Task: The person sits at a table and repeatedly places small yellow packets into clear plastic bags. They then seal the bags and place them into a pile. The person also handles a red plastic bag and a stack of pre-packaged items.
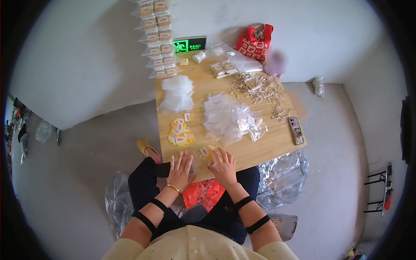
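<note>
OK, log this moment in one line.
left hand: open, table edge | right hand: at cards, grip unclear | bags: mid-table | swabs: far right | phone: right edge

Cards (205,152) near the front edge of the table (255,151).
Small, rectangular, yellow and white; several overlap in a loose, uneven cluster, turned at mixed angles, partly hidden beneath the fingers of the right hand (224,170).

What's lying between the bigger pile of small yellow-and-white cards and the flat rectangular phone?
In the head view, a loose heap of clear plastic bags lies between the yellow-and-white cards and the phone.
</note>
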{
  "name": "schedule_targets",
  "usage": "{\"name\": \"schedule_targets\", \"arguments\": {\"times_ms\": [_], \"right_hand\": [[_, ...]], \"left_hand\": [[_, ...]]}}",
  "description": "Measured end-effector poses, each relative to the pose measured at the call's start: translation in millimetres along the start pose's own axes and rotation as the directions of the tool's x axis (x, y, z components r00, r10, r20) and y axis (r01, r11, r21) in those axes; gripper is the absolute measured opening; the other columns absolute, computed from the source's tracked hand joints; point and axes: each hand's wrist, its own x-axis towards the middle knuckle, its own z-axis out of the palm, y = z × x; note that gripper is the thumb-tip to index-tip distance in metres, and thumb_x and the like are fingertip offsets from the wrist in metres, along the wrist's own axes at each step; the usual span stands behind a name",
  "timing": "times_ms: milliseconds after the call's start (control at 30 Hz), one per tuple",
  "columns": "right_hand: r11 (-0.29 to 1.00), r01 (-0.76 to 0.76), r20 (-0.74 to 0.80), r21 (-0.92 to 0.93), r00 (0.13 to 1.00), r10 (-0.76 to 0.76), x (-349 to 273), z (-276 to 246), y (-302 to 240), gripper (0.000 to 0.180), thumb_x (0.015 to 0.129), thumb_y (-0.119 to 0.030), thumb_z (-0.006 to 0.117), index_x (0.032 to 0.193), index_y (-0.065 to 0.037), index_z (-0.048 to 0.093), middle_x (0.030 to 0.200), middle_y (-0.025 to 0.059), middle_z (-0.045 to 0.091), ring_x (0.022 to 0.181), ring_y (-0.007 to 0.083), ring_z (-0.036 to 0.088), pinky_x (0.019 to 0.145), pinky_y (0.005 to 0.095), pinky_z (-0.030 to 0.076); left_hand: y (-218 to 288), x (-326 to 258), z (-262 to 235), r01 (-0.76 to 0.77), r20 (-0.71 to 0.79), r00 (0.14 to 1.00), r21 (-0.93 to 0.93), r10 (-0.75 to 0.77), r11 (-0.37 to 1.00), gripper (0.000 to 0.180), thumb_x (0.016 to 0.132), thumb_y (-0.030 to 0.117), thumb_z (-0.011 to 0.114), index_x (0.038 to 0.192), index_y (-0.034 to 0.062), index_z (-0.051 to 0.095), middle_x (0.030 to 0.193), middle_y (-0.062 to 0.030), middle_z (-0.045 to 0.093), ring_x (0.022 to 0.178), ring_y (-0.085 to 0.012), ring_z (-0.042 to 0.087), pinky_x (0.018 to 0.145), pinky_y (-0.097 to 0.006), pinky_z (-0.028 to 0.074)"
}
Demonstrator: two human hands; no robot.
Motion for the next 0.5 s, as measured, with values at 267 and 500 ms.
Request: {"name": "schedule_targets", "arguments": {"times_ms": [267,500], "right_hand": [[0.985,0.154,-0.009,0.075,0.988,-0.153,31.2,35.5,7.6,0.052,0.076,-0.017,0.068,0.127,-0.019,0.056,0.132,0.0025,0.048,0.11,0.0292,0.047,0.095,0.0415,0.039],[0.967,0.177,-0.07,0.182,0.983,-0.167,83.7,48.5,-23.9,0.036,0.075,-0.012,0.069,0.11,-0.013,0.064,0.129,0.0065,0.05,0.11,0.0299,0.048,0.095,0.0418,0.039]], "left_hand": [[-5.0,-8.5,2.7,0.005,0.008,1.0,-0.062,-0.005,0.998,0.079,0.085,0.044,0.059,0.145,0.0055,0.025,0.146,-0.0153,0.033,0.138,-0.0347,0.025,0.114,-0.058,0.009],[-9.9,-5.5,9.7,-0.025,-0.05,0.998,-0.056,0.022,0.998,0.075,0.085,0.047,0.057,0.141,0.004,0.033,0.137,-0.0149,0.039,0.136,-0.0356,0.028,0.113,-0.058,0.011]]}}
